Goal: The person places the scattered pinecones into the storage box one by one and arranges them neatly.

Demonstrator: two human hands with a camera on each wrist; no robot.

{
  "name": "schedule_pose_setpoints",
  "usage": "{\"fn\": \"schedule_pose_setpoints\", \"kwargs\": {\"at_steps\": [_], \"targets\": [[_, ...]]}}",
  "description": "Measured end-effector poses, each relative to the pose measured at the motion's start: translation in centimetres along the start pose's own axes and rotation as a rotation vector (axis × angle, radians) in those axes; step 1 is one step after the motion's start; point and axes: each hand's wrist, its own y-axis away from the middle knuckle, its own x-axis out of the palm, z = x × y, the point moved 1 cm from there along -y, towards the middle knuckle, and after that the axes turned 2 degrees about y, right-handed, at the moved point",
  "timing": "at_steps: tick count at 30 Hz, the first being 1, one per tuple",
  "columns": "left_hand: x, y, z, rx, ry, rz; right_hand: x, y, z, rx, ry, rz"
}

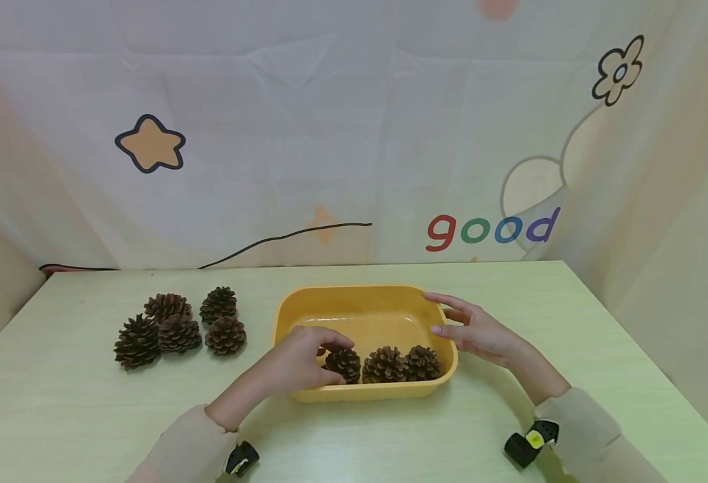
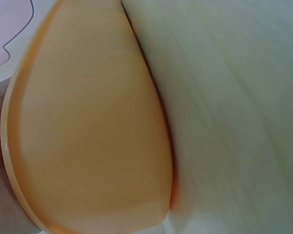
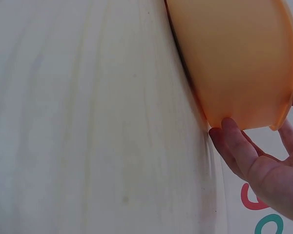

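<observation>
A yellow plastic basin (image 1: 362, 394) stands on the table in the head view. My left hand (image 1: 296, 359) reaches over its near left rim, with thumb and fingers curled round a brown pine cone (image 1: 344, 365) low inside the basin. Two more pine cones, one in the middle (image 1: 385, 365) and one at the right (image 1: 423, 363), lie along the near wall. At the basin's right end my right hand (image 1: 480, 333) grips the rim, thumb over the inner side. The right wrist view has fingertips (image 3: 229, 124) against the outer wall. Only part of the left hand (image 2: 2, 165) shows behind the rim in the left wrist view.
Several pine cones (image 1: 178, 334) sit grouped on the pale green table (image 1: 88, 409), left of the basin. Behind the table's far edge hangs a printed cloth (image 1: 329, 134) with a star and the word "good". Black devices (image 1: 524, 449) are strapped at both wrists.
</observation>
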Motion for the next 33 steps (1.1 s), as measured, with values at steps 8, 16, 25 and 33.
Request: {"fn": "schedule_pose_setpoints", "kwargs": {"at_steps": [8,16,25,33], "targets": [[0.18,-0.28,0.1,-0.013,0.02,0.017,0.03,-0.01,-0.03,0.004,0.002,-0.001],[0.42,-0.39,0.13,-0.006,0.053,0.006,-0.06,-0.1,-0.14,0.003,0.007,-0.001],[0.58,-0.55,0.01,0.005,0.101,0.013,-0.15,0.0,-0.19,-0.009,-0.007,0.009],[0.61,-0.62,-0.03,0.006,0.107,0.017,-0.19,-0.07,-0.21,-0.018,-0.008,0.02]]}}
